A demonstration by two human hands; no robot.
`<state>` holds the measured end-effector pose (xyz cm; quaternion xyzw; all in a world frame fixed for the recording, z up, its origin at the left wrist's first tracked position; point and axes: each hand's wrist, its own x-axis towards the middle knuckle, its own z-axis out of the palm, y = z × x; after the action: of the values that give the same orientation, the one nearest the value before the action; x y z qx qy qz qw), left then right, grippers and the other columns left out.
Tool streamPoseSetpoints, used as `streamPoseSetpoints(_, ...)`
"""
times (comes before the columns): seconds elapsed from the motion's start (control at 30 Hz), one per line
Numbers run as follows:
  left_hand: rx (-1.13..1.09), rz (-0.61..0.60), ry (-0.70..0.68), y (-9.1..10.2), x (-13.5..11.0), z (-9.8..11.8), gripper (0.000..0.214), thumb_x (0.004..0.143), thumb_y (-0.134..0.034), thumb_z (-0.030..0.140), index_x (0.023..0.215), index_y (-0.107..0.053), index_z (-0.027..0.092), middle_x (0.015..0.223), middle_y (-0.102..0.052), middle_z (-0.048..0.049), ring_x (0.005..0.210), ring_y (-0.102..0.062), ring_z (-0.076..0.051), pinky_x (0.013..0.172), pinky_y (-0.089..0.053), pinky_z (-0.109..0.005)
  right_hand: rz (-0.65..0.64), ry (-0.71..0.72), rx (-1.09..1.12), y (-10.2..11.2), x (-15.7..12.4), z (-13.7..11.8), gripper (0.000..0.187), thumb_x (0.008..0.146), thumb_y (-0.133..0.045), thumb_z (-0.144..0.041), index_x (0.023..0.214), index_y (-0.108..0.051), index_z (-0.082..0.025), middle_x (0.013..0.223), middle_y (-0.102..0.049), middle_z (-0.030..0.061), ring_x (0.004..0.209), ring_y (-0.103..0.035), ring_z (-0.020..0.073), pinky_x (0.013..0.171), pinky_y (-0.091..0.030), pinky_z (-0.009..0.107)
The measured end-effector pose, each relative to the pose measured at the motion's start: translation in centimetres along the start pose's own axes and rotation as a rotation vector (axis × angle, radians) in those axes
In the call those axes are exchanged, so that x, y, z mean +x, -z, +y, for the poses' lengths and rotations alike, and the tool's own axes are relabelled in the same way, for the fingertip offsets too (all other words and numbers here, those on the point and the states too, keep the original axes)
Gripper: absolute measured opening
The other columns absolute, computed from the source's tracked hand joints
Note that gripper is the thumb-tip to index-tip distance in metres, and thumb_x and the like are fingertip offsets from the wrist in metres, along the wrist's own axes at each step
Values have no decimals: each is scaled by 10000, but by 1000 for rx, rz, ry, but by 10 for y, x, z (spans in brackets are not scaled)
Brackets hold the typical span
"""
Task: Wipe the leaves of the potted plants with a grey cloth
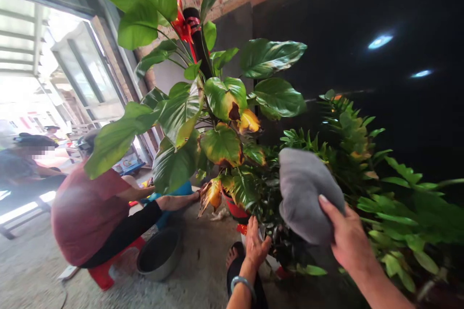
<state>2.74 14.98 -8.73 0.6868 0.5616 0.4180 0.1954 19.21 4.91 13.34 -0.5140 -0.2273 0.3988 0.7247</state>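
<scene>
A folded grey cloth (308,195) is gripped in my right hand (350,234), with the thumb lying over its near side. It is held up in front of the leafy plants on the right. My left hand (255,244), a bangle (243,284) on its wrist, is low in the middle with fingers stretched out and nothing visible in it. Just above its fingertips is the red pot (235,205) of a tall plant. That plant has broad green leaves (177,164); some lower ones, such as a yellow-brown leaf (222,145), are discoloured. Whether the left hand touches anything is unclear.
A person in a red shirt (89,207) sits on a red stool (99,273) at left. Nearby stand a dark basin (159,253) and a blue tub (181,189). Bushy plants (362,149) line the dark wall panel (344,48). Another person (21,169) is at far left.
</scene>
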Motion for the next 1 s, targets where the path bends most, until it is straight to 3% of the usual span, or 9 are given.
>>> streamPoseSetpoints(0.13,-23,8,-1,5,0,10,657,672,-607,373,1275,-600,110,1334,-601,-188,1299,-486,-351,1103,-382,-463,165,-236,49,30,11,35,384,528,-749,-467,811,-713,-210,720,-766,80,925,-701,352,792,-559,455)
streamPoseSetpoints(0.27,-37,2,-15,8,2,13,663,686,-629,424,1285,-591,144,1326,-606,-163,1278,-505,-334,1063,-424,-446,104,-293,-91,61,-22,76,461,515,-798,-515,891,-754,-252,824,-786,93,989,-689,386,770,-576,461)
streamPoseSetpoints(0.37,-34,-12,-31,10,5,15,638,694,-642,431,1275,-600,173,1321,-609,-145,1267,-513,-328,1050,-432,-435,81,-159,-76,56,-26,62,493,538,-797,-529,940,-762,-247,913,-786,95,1017,-679,385,789,-572,432)
streamPoseSetpoints(0.43,-33,-6,-28,10,6,18,622,703,-644,426,1270,-602,175,1304,-619,-143,1255,-522,-321,1047,-433,-431,120,-3,-53,42,-11,41,552,580,-772,-532,1017,-745,-196,961,-781,101,1028,-673,368,840,-548,419)
streamPoseSetpoints(0.5,-33,10,-20,11,6,20,620,710,-648,432,1271,-600,172,1287,-627,-143,1246,-529,-313,1046,-431,-422,173,48,-33,28,10,25,580,598,-751,-531,1050,-728,-167,955,-781,107,1027,-671,349,866,-532,410)
streamPoseSetpoints(0.6,-24,23,-9,10,5,19,619,727,-648,447,1280,-589,175,1284,-626,-140,1244,-531,-300,1046,-428,-408,200,-81,13,24,21,32,575,590,-726,-533,1031,-727,-164,871,-783,119,943,-702,345,810,-556,442)
streamPoseSetpoints(0.73,-2,27,1,6,4,6,645,734,-649,461,1306,-562,178,1303,-614,-140,1258,-520,-294,1047,-427,-407,135,-244,-3,45,-17,62,458,553,-764,-510,923,-758,-241,811,-781,104,892,-719,359,748,-572,451)
streamPoseSetpoints(0.83,16,46,11,-1,5,-5,675,710,-667,464,1307,-561,168,1305,-612,-151,1277,-501,-312,1059,-419,-427,138,-260,-19,49,-41,53,500,501,-789,-528,876,-755,-200,800,-779,98,943,-700,371,818,-552,447)
streamPoseSetpoints(1.0,-14,49,-13,-5,7,-8,635,726,-652,443,1295,-569,175,1280,-631,-144,1261,-514,-312,1048,-433,-436,296,66,-87,21,-8,11,474,517,-740,-535,821,-734,-171,870,-779,117,997,-671,358,923,-492,434)
